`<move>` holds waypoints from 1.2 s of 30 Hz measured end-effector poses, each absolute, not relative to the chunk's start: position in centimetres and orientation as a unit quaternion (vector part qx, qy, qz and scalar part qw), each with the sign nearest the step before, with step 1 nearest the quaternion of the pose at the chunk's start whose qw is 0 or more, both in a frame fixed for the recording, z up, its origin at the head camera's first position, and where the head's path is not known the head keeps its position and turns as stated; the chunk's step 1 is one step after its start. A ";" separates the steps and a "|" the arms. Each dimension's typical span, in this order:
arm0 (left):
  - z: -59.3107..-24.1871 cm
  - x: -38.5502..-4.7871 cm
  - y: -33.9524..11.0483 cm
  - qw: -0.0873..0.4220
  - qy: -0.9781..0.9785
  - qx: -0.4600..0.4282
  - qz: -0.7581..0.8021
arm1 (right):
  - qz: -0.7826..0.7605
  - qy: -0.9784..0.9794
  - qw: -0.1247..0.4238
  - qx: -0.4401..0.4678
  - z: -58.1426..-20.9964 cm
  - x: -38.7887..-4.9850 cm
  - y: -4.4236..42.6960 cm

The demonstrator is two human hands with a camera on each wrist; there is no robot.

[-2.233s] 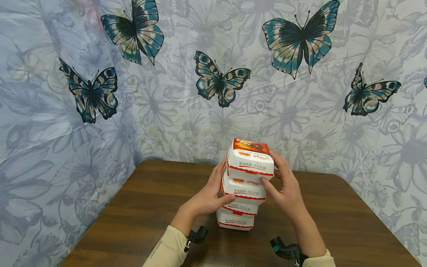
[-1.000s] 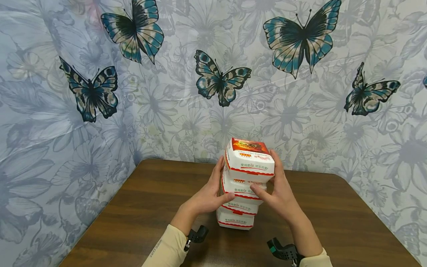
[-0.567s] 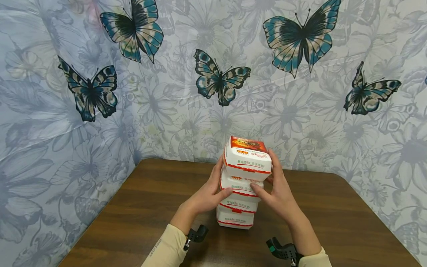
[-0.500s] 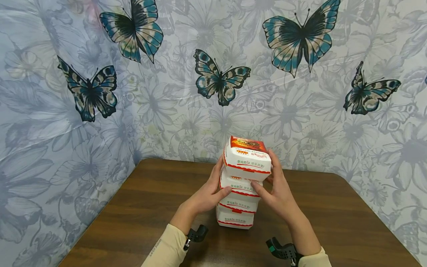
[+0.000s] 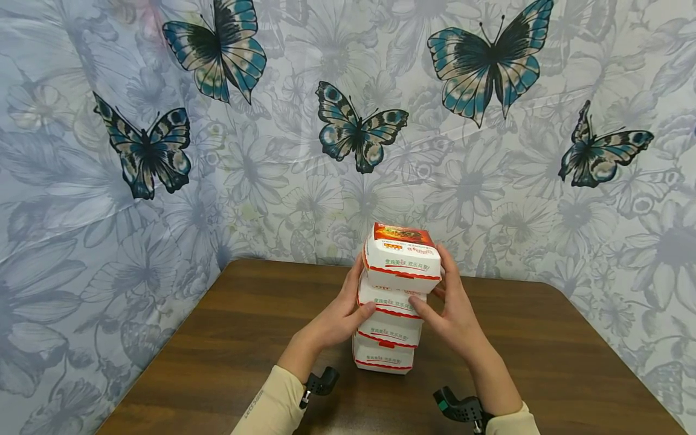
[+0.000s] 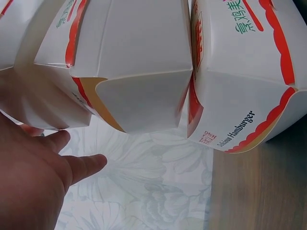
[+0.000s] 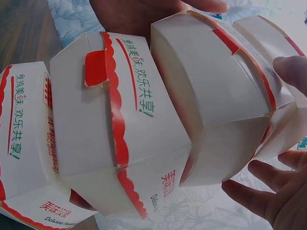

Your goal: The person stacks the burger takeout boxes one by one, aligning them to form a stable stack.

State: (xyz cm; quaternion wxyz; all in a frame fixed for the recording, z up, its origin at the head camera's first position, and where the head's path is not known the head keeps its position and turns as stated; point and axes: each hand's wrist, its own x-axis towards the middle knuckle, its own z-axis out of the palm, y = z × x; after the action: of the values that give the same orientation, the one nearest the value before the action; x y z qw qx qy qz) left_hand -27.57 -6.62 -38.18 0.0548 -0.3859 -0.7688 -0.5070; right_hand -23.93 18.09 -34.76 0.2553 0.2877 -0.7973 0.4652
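Several white-and-red paper hamburger boxes stand in one slightly crooked stack in the head view. The top box [image 5: 402,263] shows a burger picture on its lid and overhangs to the right. Below it are the second box [image 5: 388,302], the third box [image 5: 387,332] and the bottom box [image 5: 383,358] on the table. My left hand [image 5: 334,315] holds the second box from the left, thumb on its front; two fingertips [image 6: 100,160] spread off in the left wrist view. My right hand [image 5: 455,314] holds it from the right, thumb in front, fingers partly hidden behind.
The brown wooden table [image 5: 255,314] has rounded far corners. Behind it hangs a pale floral wall cloth [image 5: 293,211] with blue-green butterflies. A black wrist camera [image 5: 323,382] sits on the left wrist, another wrist camera [image 5: 459,406] on the right.
The upper boxes have shifted a little left, so the stack leans less to the right. My right thumb has moved left and down onto the second box's front; the left hand has barely moved.
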 end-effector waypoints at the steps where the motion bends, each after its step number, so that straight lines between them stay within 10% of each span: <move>1: -38.2 -27.6 -6.6 0.056 -0.770 -0.385 -0.506 | 0.466 -0.796 0.256 0.290 -34.8 -24.0 18.1; 36: -37.9 -27.1 -6.6 0.028 -0.792 -0.346 -0.502 | 0.468 -0.785 0.262 0.309 -35.0 -24.1 18.5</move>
State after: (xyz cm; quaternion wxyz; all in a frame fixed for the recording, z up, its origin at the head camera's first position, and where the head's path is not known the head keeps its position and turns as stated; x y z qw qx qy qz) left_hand -27.13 -6.63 -37.92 0.0281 -0.3464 -0.7917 -0.5024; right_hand -24.09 18.55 -34.96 0.2622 0.3086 -0.7855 0.4680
